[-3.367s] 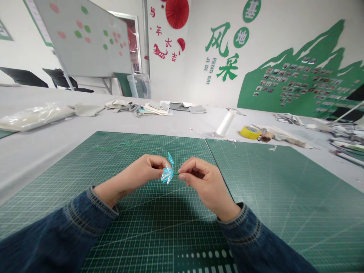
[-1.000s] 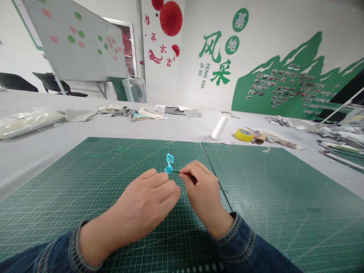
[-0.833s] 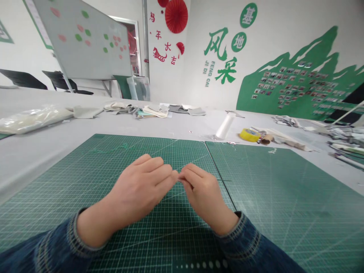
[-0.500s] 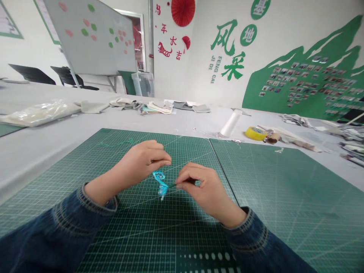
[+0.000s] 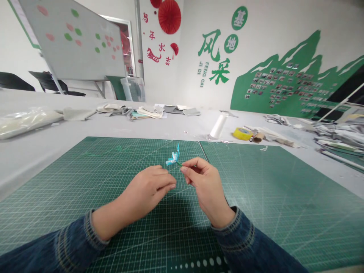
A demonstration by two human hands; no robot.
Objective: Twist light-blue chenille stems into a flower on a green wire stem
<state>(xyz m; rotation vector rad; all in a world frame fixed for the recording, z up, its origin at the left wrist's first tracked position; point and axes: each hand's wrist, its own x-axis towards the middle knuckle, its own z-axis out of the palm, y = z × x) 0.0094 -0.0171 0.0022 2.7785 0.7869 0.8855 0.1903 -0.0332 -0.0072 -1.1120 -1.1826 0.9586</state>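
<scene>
A small light-blue and white craft flower (image 5: 173,158) on a thin green stem (image 5: 179,164) is held up over a green cutting mat (image 5: 119,174). The stem is pinched between thumb and fingertips of my right hand (image 5: 203,180). The blossom points up and left, one narrow blue petal standing upright. Just below and left of it, my left hand (image 5: 155,189) is closed with thumb against fingers, apart from the flower. Whatever may be between those left fingertips is hidden.
A second cutting mat (image 5: 273,189) adjoins on the right. Beyond the mats are a white roll (image 5: 218,126), yellow tape (image 5: 242,133), a cardboard tube (image 5: 258,137) and folded fabric pieces (image 5: 150,112). A plastic-wrapped bundle (image 5: 28,122) lies at the left.
The flower has turned, its blossom rising from low and sideways to upward. My left hand has dropped below the blossom. The camera view has shifted to the right.
</scene>
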